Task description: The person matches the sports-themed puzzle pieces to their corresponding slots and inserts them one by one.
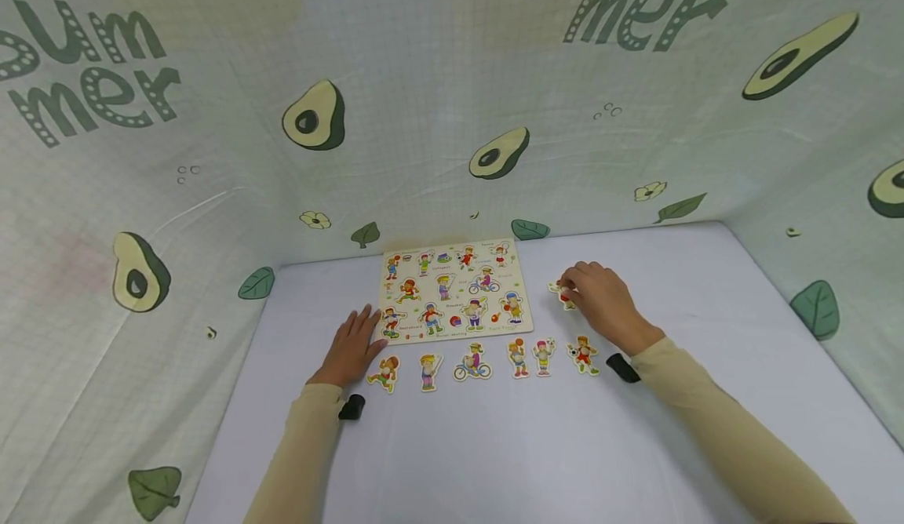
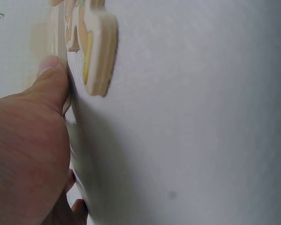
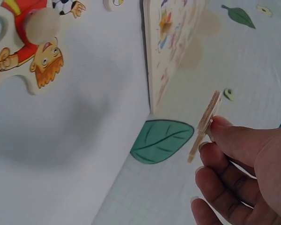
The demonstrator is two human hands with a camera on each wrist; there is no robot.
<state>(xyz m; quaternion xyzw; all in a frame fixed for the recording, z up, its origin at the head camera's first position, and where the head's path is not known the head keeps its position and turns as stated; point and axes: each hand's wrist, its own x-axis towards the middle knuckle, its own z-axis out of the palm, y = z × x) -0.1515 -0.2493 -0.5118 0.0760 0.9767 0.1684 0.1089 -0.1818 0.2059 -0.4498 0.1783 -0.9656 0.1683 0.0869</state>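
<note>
My right hand (image 1: 600, 302) pinches a wooden figure puzzle piece (image 3: 207, 117) between thumb and fingers, holding it by its back knob to the right of the puzzle board (image 1: 417, 304). In the right wrist view this piece stands nearly edge-on. My left hand (image 1: 351, 349) lies at the board's lower left corner, its thumb (image 2: 49, 77) against the board's edge. Printed sports figures cover the board. Closest to the left hand on the table is a running-figure piece (image 1: 384, 373). Below the right hand lies a soccer-player piece (image 1: 582, 355) with a round knob.
Between those two pieces, a row holds a figure with a stick (image 1: 429, 372), a cyclist (image 1: 472, 362), a basketball player (image 1: 518, 358) and a pink-capped figure (image 1: 543, 357). A white table (image 1: 480, 453) meets an avocado-print cloth (image 1: 402, 116) behind the board and at both sides.
</note>
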